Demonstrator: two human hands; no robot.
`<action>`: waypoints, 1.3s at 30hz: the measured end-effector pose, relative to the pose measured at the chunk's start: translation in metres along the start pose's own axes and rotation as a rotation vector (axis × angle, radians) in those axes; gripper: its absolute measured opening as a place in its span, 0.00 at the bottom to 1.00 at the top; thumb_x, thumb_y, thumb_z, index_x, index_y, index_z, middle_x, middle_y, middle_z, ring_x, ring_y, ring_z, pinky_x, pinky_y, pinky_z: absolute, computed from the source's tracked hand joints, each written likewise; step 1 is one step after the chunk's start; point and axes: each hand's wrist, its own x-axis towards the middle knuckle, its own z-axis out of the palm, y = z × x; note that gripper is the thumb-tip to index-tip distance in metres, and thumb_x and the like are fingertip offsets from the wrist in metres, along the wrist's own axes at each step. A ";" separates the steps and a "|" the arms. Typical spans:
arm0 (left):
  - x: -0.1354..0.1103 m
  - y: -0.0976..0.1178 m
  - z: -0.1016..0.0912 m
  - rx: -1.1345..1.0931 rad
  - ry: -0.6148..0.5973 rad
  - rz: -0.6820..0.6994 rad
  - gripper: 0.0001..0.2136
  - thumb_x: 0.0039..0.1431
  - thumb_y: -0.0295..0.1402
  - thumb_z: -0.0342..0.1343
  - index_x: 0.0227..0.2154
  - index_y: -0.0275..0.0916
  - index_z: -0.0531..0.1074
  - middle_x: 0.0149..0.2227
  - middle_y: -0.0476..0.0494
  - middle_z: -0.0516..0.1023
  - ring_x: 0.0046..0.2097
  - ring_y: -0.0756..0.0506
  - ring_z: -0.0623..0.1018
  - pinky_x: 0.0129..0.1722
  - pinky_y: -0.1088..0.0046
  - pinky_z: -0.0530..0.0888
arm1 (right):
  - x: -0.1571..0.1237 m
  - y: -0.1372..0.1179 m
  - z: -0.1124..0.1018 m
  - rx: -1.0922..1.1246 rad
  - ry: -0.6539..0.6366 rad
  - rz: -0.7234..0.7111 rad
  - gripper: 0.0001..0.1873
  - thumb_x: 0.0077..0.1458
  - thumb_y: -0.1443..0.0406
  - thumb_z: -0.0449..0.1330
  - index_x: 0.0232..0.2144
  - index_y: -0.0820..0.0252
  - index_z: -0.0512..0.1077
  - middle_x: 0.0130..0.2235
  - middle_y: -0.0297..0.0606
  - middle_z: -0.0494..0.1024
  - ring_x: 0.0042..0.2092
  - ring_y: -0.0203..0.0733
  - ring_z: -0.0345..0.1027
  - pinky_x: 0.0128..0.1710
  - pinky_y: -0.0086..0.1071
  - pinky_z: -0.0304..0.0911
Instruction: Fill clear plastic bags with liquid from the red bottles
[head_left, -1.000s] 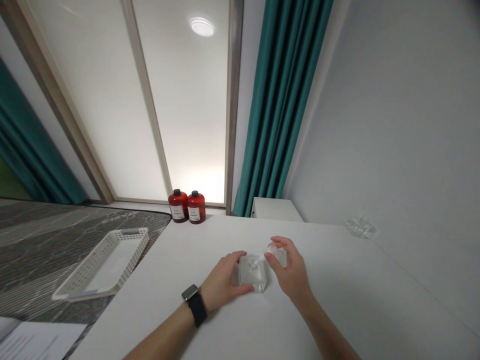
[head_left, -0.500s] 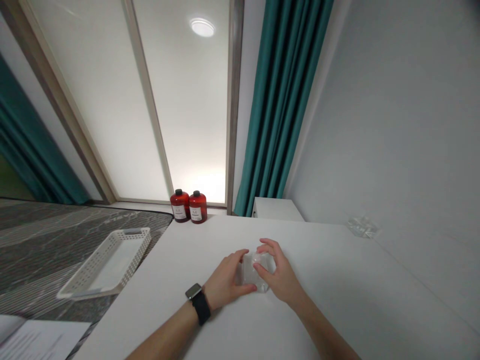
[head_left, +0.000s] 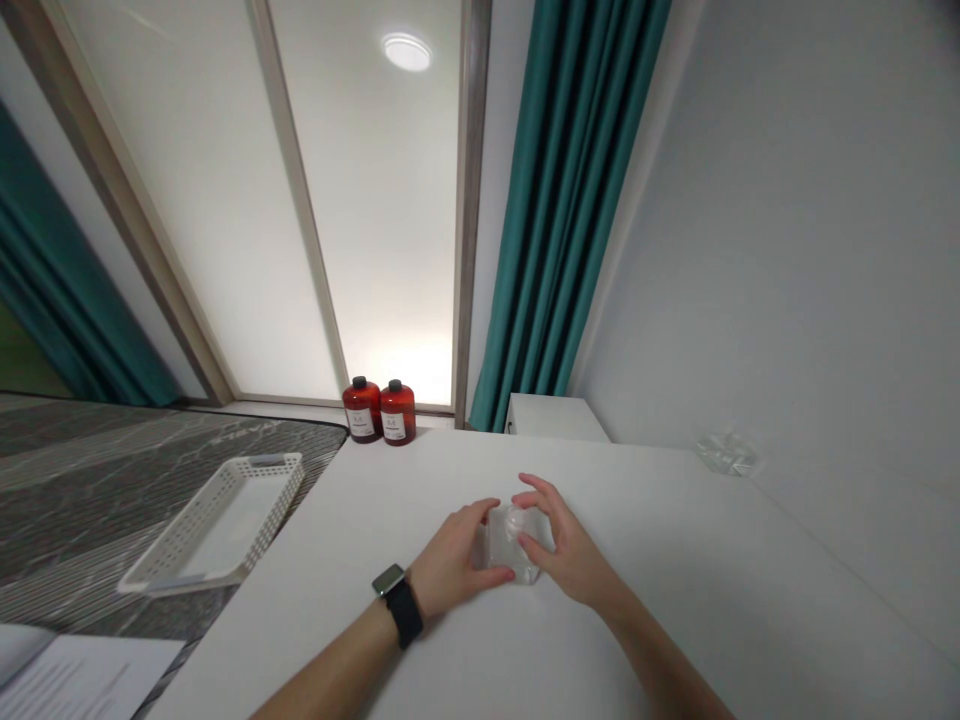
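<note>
A small clear plastic box (head_left: 505,547) rests on the white table (head_left: 675,600). My left hand (head_left: 454,560), with a dark smartwatch (head_left: 397,604) on its wrist, curls around the box's left side and holds it. My right hand (head_left: 559,540) is closed over the box's right side and top, where its fingertips press a small clear piece (head_left: 516,519). What that piece is I cannot make out.
A white perforated basket (head_left: 217,525) sits on the dark marbled surface at left. Two red bottles (head_left: 379,411) stand by the window. Crumpled clear plastic (head_left: 724,453) lies at the table's far right. Papers (head_left: 67,680) are at bottom left. Teal curtains hang behind.
My right hand came down and left from beside the box, bringing the small clear piece onto its top. My left hand has kept its hold on the box.
</note>
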 end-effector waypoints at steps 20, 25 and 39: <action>0.001 -0.001 0.000 -0.004 0.000 -0.016 0.36 0.45 0.33 0.70 0.57 0.37 0.60 0.55 0.35 0.72 0.53 0.36 0.73 0.55 0.56 0.68 | -0.002 -0.004 0.001 -0.057 -0.039 0.002 0.40 0.47 0.72 0.56 0.62 0.53 0.53 0.48 0.38 0.67 0.55 0.46 0.62 0.62 0.46 0.49; 0.001 0.003 -0.002 0.001 -0.006 -0.019 0.33 0.46 0.33 0.69 0.55 0.39 0.62 0.54 0.37 0.73 0.52 0.36 0.74 0.53 0.57 0.69 | -0.003 -0.004 0.003 -0.037 -0.046 0.019 0.41 0.46 0.72 0.57 0.63 0.52 0.52 0.49 0.38 0.67 0.56 0.47 0.61 0.62 0.46 0.49; 0.002 0.006 -0.004 -0.032 -0.026 -0.031 0.33 0.45 0.32 0.70 0.54 0.39 0.62 0.53 0.37 0.74 0.53 0.37 0.73 0.54 0.58 0.68 | -0.002 0.008 0.006 0.125 -0.045 -0.010 0.44 0.47 0.73 0.57 0.65 0.50 0.48 0.49 0.38 0.67 0.54 0.44 0.63 0.62 0.46 0.49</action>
